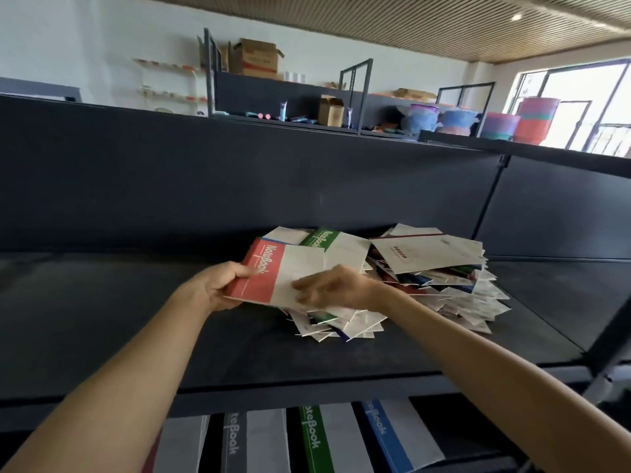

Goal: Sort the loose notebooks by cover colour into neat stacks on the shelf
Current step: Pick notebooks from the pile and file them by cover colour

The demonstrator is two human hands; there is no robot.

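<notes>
Head view: red notebook (269,268), centre frame, over the shelf (136,319), against the loose pile (426,278). Left hand (222,285) grip closed on its spine edge; right hand (334,288) lies on the white half, grip unclear. Likely light and bendy: hold by the spine.

The notebook pile (433,285) lies on the shelf (102,302), right of centre, before the back panel (205,186); one notebook (283,271) overlaps its left side; a notebook row (317,438) sits beneath.

Left hand (221,285), right hand (330,287), close together
</notes>
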